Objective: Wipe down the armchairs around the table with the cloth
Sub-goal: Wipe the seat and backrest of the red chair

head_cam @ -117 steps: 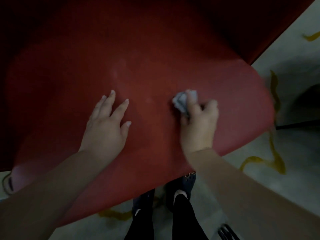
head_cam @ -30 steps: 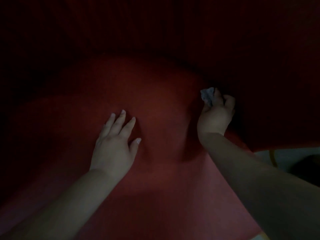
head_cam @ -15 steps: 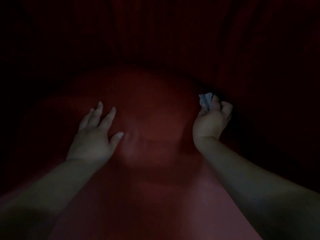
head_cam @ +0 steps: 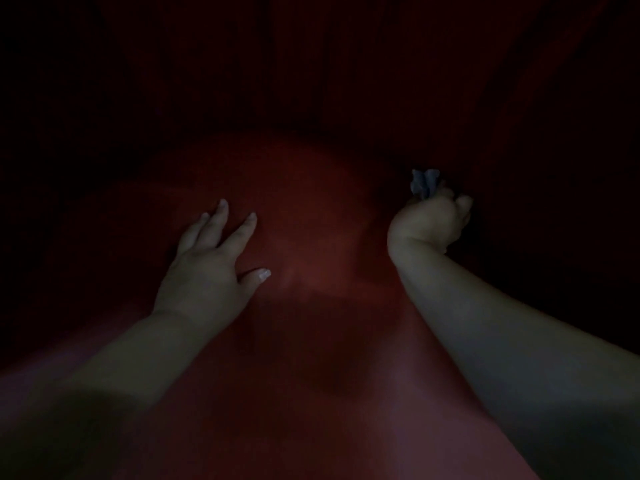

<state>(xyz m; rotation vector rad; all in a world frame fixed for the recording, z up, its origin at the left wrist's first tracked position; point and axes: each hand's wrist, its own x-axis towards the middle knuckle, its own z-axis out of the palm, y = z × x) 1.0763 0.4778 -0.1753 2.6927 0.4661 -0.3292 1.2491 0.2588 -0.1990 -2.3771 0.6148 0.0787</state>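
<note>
A red armchair seat (head_cam: 311,220) fills the dim view, with its dark backrest (head_cam: 311,81) rising behind it. My left hand (head_cam: 211,268) lies flat on the seat, palm down and fingers spread, holding nothing. My right hand (head_cam: 427,223) is closed on a small crumpled grey-blue cloth (head_cam: 423,184), which pokes out above the fingers. The cloth is pressed at the seat's far right, where the cushion meets the backrest and the right side of the chair.
The chair's sides (head_cam: 554,202) close in darkly on both flanks. My two forearms cross the lower part of the view. Nothing else shows in the low light.
The view has dropped deeper into the chair and darkened. My right hand has carried the cloth from the seat's middle to its back right corner. My left hand shifted slightly on the seat.
</note>
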